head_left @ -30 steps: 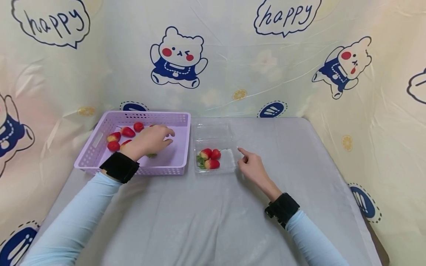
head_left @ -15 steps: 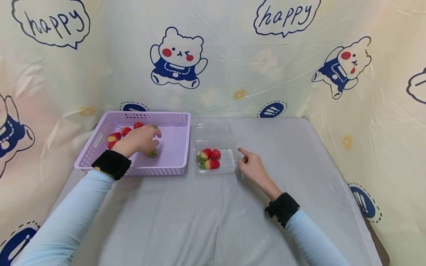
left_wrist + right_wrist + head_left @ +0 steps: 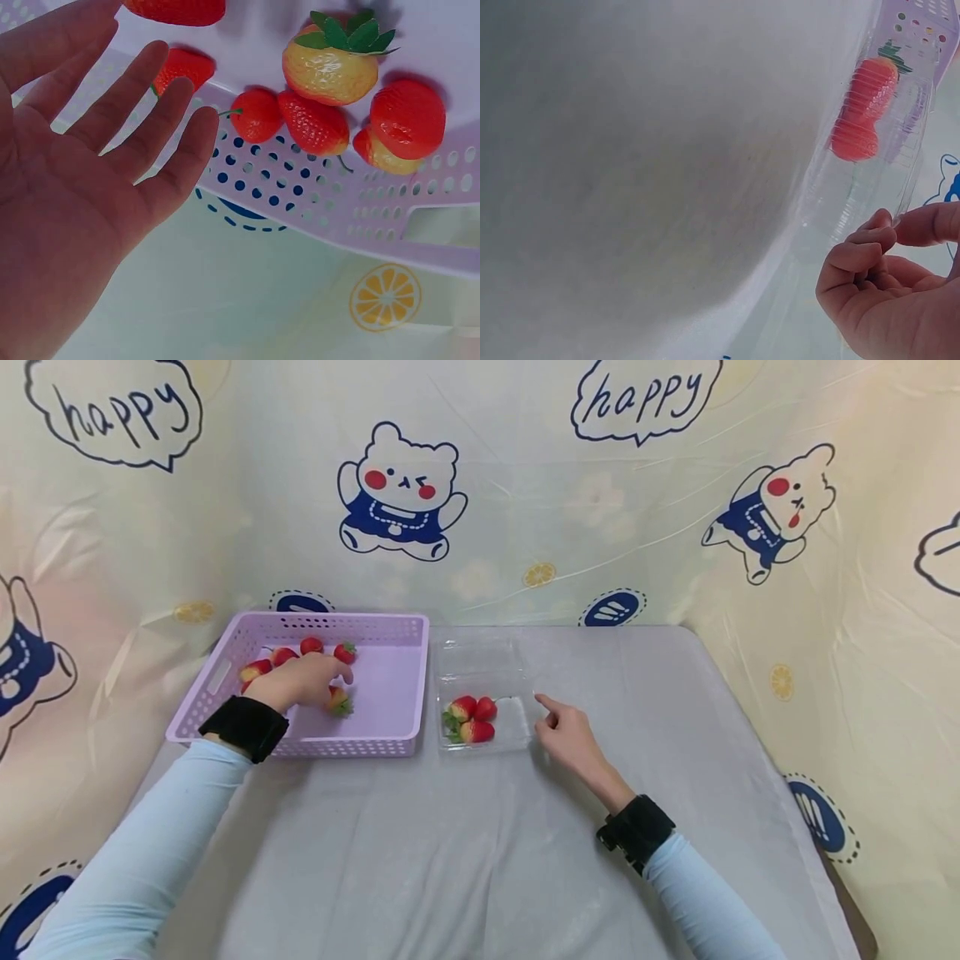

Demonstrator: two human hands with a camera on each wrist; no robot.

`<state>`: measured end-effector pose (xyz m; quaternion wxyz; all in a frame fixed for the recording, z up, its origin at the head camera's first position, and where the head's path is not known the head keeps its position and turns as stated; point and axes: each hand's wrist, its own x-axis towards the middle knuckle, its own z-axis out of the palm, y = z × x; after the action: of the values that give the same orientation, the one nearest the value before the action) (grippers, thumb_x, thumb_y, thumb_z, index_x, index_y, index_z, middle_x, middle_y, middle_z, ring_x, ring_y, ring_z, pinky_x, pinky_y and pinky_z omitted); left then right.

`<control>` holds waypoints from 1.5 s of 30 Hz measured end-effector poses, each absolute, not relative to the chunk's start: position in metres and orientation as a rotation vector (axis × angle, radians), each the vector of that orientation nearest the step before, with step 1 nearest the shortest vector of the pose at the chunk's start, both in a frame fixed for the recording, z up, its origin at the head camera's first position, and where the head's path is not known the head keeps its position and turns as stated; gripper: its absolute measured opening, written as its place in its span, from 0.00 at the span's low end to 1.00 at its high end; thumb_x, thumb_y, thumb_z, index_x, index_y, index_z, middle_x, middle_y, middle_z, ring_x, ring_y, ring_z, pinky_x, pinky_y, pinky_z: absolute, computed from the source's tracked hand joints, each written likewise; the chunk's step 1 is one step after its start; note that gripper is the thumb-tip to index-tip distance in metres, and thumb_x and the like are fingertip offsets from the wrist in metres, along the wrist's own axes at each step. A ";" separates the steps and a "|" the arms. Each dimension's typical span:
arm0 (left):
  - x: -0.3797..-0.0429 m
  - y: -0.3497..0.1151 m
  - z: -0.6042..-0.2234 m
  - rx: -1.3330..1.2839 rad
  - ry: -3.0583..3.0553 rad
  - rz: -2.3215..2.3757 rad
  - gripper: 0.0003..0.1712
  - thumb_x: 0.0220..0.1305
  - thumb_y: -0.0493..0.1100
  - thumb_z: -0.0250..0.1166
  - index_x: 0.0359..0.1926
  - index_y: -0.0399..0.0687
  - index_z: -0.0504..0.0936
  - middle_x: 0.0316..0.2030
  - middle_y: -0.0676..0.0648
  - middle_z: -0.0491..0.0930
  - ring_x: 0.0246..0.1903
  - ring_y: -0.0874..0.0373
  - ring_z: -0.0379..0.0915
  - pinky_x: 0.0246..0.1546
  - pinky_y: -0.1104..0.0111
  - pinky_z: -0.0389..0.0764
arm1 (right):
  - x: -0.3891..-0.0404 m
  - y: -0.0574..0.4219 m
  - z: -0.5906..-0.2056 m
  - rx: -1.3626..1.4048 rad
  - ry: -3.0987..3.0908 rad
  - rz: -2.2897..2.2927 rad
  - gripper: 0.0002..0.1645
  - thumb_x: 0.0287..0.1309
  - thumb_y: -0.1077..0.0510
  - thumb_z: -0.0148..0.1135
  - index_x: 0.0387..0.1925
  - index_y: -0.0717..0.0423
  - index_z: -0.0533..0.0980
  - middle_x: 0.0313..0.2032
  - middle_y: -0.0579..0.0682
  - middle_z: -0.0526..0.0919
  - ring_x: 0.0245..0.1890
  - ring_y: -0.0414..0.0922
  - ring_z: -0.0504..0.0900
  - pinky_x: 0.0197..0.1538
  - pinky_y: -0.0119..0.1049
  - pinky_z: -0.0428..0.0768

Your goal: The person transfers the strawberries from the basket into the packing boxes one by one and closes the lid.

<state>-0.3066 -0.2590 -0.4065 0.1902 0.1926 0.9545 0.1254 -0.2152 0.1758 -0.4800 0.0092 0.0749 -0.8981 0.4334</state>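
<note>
My left grip [image 3: 298, 682], fingers apart, hovers over one purple basket [image 3: 375, 747] holding at least seven strawberries [image 3: 330, 73]; my right grip [image 3: 572, 739] pinches one clear box [image 3: 513, 720] containing three red berries [image 3: 477, 732]

The head camera looks forward and down on the tabletop [image 3: 480, 843] from farthest back; the left wrist's faces the purple basket [image 3: 251, 60] up close, the right wrist's the clear box [image 3: 829, 191] from nearby. All 3 views share the basket.
</note>
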 end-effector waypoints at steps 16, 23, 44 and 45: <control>-0.312 -0.266 -0.411 0.489 2.642 0.318 0.25 0.61 0.33 0.74 0.61 0.41 0.85 0.45 0.40 0.84 0.46 0.41 0.78 0.58 0.37 0.76 | -0.216 0.176 -0.481 0.242 -2.809 1.349 0.33 0.64 0.66 0.54 0.71 0.65 0.73 0.18 0.45 0.66 0.17 0.41 0.60 0.26 0.35 0.63; -0.313 -0.264 -0.412 0.525 2.634 0.274 0.19 0.61 0.39 0.77 0.52 0.42 0.85 0.39 0.44 0.82 0.42 0.45 0.78 0.54 0.40 0.80 | -0.216 0.176 -0.479 0.249 -2.815 1.341 0.33 0.64 0.66 0.54 0.71 0.65 0.73 0.18 0.45 0.66 0.17 0.41 0.61 0.26 0.35 0.63; -0.309 -0.264 -0.417 0.526 2.677 0.241 0.25 0.58 0.40 0.80 0.56 0.43 0.84 0.36 0.46 0.81 0.39 0.49 0.79 0.51 0.44 0.83 | -0.215 0.176 -0.479 0.253 -2.821 1.344 0.33 0.64 0.66 0.53 0.72 0.66 0.72 0.18 0.45 0.65 0.17 0.40 0.61 0.25 0.34 0.62; -0.309 -0.264 -0.418 0.534 2.681 0.240 0.25 0.58 0.40 0.80 0.56 0.43 0.84 0.36 0.46 0.82 0.38 0.49 0.80 0.51 0.44 0.83 | -0.214 0.176 -0.479 0.252 -2.822 1.346 0.33 0.64 0.66 0.53 0.72 0.66 0.72 0.17 0.45 0.65 0.17 0.41 0.61 0.25 0.34 0.62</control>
<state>-0.3091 -0.2638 -0.4178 0.1976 0.1907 0.9577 0.0856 -0.2145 0.1759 -0.4792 0.0025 0.0803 -0.8997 0.4292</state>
